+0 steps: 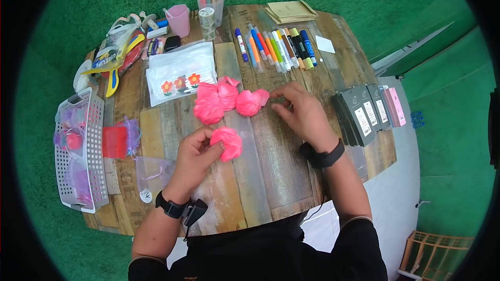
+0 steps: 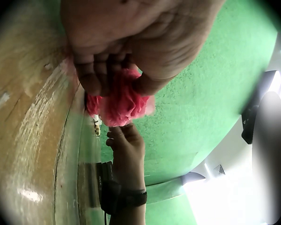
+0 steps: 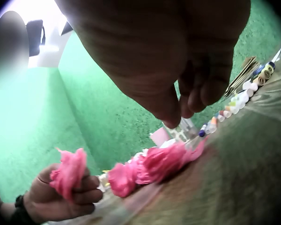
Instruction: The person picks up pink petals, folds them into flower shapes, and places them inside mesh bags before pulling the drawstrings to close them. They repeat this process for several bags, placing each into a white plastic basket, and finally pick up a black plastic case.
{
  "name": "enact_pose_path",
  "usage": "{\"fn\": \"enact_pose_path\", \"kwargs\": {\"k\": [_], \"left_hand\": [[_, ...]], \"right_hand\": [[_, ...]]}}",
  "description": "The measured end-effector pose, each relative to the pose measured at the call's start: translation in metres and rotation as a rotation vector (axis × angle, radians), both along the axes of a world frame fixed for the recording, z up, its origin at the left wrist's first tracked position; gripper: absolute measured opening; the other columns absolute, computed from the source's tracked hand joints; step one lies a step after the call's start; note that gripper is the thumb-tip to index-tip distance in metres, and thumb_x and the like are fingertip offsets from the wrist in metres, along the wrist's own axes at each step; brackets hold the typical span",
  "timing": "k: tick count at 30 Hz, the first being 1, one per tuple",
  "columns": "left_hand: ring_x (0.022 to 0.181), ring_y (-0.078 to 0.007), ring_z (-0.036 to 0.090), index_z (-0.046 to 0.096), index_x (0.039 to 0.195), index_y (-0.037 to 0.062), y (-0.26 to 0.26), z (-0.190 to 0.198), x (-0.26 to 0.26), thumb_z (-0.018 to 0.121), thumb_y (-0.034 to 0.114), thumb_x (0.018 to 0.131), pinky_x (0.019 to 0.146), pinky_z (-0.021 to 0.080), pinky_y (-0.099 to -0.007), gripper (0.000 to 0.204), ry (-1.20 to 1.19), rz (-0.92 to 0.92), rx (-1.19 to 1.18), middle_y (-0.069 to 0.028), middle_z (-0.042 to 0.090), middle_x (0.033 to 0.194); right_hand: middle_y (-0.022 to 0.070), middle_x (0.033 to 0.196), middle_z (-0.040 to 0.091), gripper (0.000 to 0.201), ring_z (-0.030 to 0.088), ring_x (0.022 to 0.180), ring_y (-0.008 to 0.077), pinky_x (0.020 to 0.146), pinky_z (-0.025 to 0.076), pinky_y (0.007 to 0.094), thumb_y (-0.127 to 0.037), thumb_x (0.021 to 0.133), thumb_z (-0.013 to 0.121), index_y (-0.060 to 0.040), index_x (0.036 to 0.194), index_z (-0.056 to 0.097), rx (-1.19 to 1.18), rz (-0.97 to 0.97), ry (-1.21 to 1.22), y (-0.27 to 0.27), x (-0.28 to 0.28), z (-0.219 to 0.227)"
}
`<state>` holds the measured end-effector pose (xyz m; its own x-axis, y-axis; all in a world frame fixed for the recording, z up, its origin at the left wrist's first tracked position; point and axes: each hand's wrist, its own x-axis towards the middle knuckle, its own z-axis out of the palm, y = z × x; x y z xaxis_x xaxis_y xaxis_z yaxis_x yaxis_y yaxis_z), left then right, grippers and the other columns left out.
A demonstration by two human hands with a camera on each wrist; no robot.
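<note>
My left hand (image 1: 194, 160) pinches a crumpled pink paper puff (image 1: 227, 143) between thumb and fingers, just above the wooden table (image 1: 281, 177); the left wrist view shows the same puff (image 2: 126, 101) in the fingertips. Beyond it lie more pink puffs: a larger bunch (image 1: 211, 101) and a rounder one (image 1: 249, 103) with a loose flap at its right end. Close to that flap, my right hand (image 1: 304, 114) hovers with thumb and forefinger bent and a gap between them. In the right wrist view the pink bunch (image 3: 159, 164) lies below the right fingertips, apart from them.
Markers (image 1: 276, 49) lie in a row at the back, near brown envelopes (image 1: 291, 11), a pen holder (image 1: 213, 0) and a pink cup (image 1: 178, 20). A plastic packet with red flowers (image 1: 179, 62) lies behind the puffs. Black boxes (image 1: 359, 114) stand right, a white basket (image 1: 94, 151) left.
</note>
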<state>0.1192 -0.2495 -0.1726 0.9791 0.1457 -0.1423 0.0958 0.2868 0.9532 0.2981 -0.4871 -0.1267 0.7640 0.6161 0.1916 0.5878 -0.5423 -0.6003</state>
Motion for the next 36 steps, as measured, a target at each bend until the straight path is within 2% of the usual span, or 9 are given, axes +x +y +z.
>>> {"fn": "enact_pose_path", "kwargs": {"k": [2, 5, 14, 17, 24, 27, 30, 32, 36], "left_hand": [[0.096, -0.0052, 0.065, 0.068, 0.106, 0.0019, 0.0, -0.002, 0.001, 0.07, -0.001, 0.102, 0.087, 0.053, -0.0244, 0.005, 0.006, 0.0, -0.003, 0.0016, 0.071, 0.104], [0.096, -0.005, 0.065, 0.068, 0.105, 0.0023, 0.001, -0.004, 0.001, 0.069, -0.001, 0.102, 0.087, 0.053, -0.0245, 0.005, 0.02, 0.001, -0.002, 0.0019, 0.07, 0.104], [0.096, -0.0051, 0.065, 0.068, 0.107, 0.0022, 0.002, -0.005, 0.002, 0.069, -0.002, 0.101, 0.087, 0.053, -0.0247, 0.007, 0.03, -0.004, 0.008, 0.0022, 0.07, 0.104], [0.096, -0.0051, 0.065, 0.068, 0.107, 0.0022, 0.003, -0.005, 0.002, 0.069, -0.002, 0.101, 0.086, 0.053, -0.0246, 0.007, 0.036, -0.003, 0.013, 0.0023, 0.07, 0.103], [0.092, -0.0049, 0.065, 0.069, 0.108, 0.0018, 0.007, -0.004, 0.001, 0.07, 0.001, 0.101, 0.082, 0.052, -0.0232, 0.007, 0.042, -0.024, -0.028, 0.002, 0.071, 0.101], [0.09, -0.0044, 0.064, 0.069, 0.109, 0.0013, 0.006, 0.004, 0.0, 0.072, 0.003, 0.101, 0.081, 0.052, -0.0232, 0.009, 0.082, -0.082, -0.099, 0.0016, 0.071, 0.1], [0.088, -0.0038, 0.064, 0.07, 0.108, 0.0014, 0.002, 0.012, -0.002, 0.074, 0.006, 0.1, 0.078, 0.052, -0.0226, 0.009, 0.146, -0.168, -0.15, 0.0016, 0.071, 0.098], [0.086, -0.0034, 0.065, 0.071, 0.106, 0.0011, 0.005, 0.008, -0.003, 0.074, 0.007, 0.1, 0.076, 0.052, -0.022, 0.009, 0.14, -0.241, -0.127, 0.0018, 0.071, 0.096], [0.084, -0.0028, 0.065, 0.072, 0.104, 0.0003, 0.011, 0.001, -0.005, 0.074, 0.008, 0.1, 0.073, 0.052, -0.0208, 0.009, 0.139, -0.324, -0.044, 0.0024, 0.071, 0.093]], "right_hand": [[0.0111, 0.116, 0.068, 0.025, 0.074, 0.099, 0.0327, 0.086, 0.06, 0.0434, -0.013, 0.092, 0.08, -0.0082, 0.115, 0.073, -0.017, 0.043, -0.019, -0.002, 0.007, -0.006], [0.0084, 0.118, 0.068, 0.029, 0.072, 0.098, 0.03, 0.085, 0.06, 0.0419, -0.016, 0.09, 0.083, -0.0094, 0.116, 0.074, -0.058, 0.099, -0.165, 0.003, 0.013, -0.016], [0.0087, 0.118, 0.069, 0.019, 0.07, 0.108, 0.0329, 0.09, 0.059, 0.0429, -0.015, 0.093, 0.079, -0.0067, 0.109, 0.073, -0.117, 0.185, -0.215, 0.009, 0.027, -0.03], [0.0093, 0.112, 0.068, 0.014, 0.071, 0.101, 0.0352, 0.085, 0.059, 0.0462, -0.014, 0.093, 0.076, -0.0059, 0.104, 0.073, -0.091, 0.163, -0.235, 0.008, 0.027, -0.028], [0.009, 0.108, 0.071, 0.008, 0.072, 0.096, 0.0347, 0.08, 0.06, 0.0448, -0.009, 0.092, 0.077, -0.0067, 0.098, 0.073, -0.016, 0.019, -0.341, -0.013, 0.018, -0.001], [0.0075, 0.105, 0.07, 0.015, 0.072, 0.093, 0.0314, 0.078, 0.06, 0.0427, -0.006, 0.086, 0.079, -0.0086, 0.1, 0.075, 0.149, 0.123, -0.346, 0.001, -0.018, 0.031], [0.0033, 0.107, 0.068, 0.021, 0.07, 0.091, 0.0233, 0.075, 0.058, 0.0366, -0.008, 0.081, 0.08, -0.0126, 0.102, 0.076, 0.212, 0.514, -0.402, 0.016, -0.053, 0.027], [0.0021, 0.109, 0.069, 0.022, 0.069, 0.091, 0.0199, 0.074, 0.057, 0.0335, -0.007, 0.081, 0.081, -0.0142, 0.102, 0.077, 0.12, 0.681, -0.447, 0.025, -0.075, 0.037], [-0.0001, 0.106, 0.067, 0.029, 0.067, 0.088, 0.0189, 0.071, 0.056, 0.0321, -0.012, 0.079, 0.079, -0.0169, 0.108, 0.076, 0.018, 0.739, -0.532, 0.031, -0.077, 0.023]]}}
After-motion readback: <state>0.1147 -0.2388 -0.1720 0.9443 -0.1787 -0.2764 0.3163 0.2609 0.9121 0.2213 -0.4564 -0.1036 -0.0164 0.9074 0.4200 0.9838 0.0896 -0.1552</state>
